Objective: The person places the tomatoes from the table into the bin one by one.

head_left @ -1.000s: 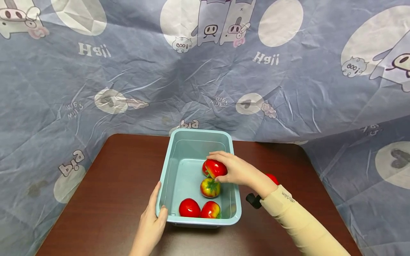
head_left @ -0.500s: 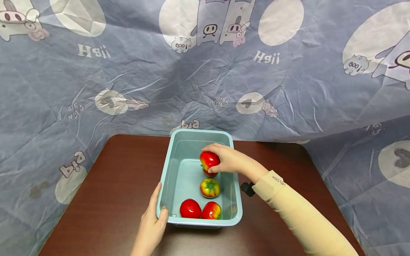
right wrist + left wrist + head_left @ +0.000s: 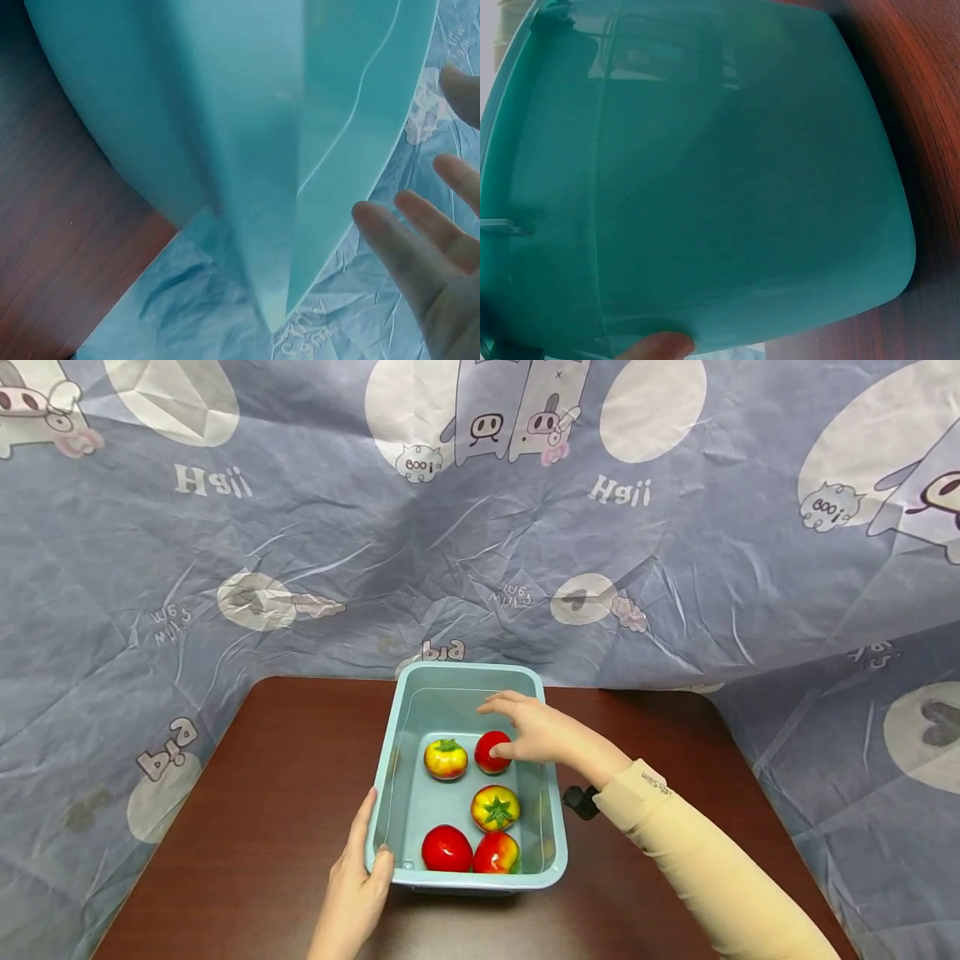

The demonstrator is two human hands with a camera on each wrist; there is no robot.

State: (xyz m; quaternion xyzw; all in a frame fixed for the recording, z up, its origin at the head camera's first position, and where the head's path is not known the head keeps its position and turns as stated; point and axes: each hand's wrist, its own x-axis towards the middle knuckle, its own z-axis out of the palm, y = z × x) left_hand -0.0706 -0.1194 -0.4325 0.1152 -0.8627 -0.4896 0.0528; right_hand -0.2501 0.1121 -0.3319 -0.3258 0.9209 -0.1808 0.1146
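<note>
A light blue plastic bin (image 3: 552, 827) stands on the table with several red and yellow tomatoes in it. My left hand (image 3: 356, 877) grips its near left corner, thumb at the rim and fingers along the outer side wall. Over the bin's right side my right hand (image 3: 536, 731) hovers with fingers spread, holding nothing. Below it lies a red tomato (image 3: 491, 758), partly covered by the thumb; to its left sits a yellow tomato (image 3: 446, 760). Nearer are a yellow-red tomato (image 3: 496, 810), a red tomato (image 3: 447, 850) and a red-yellow tomato (image 3: 497, 853).
The brown wooden table (image 3: 262, 810) reaches back to a grey-blue cartoon-print cloth (image 3: 360, 543). A small black object (image 3: 581, 802) shows beside the right wrist. The bin's walls rise around the tomatoes.
My right hand has moved left and let go of the tomato it held; that tomato now lies in the back left of the bin. The left hand stays at the corner.
</note>
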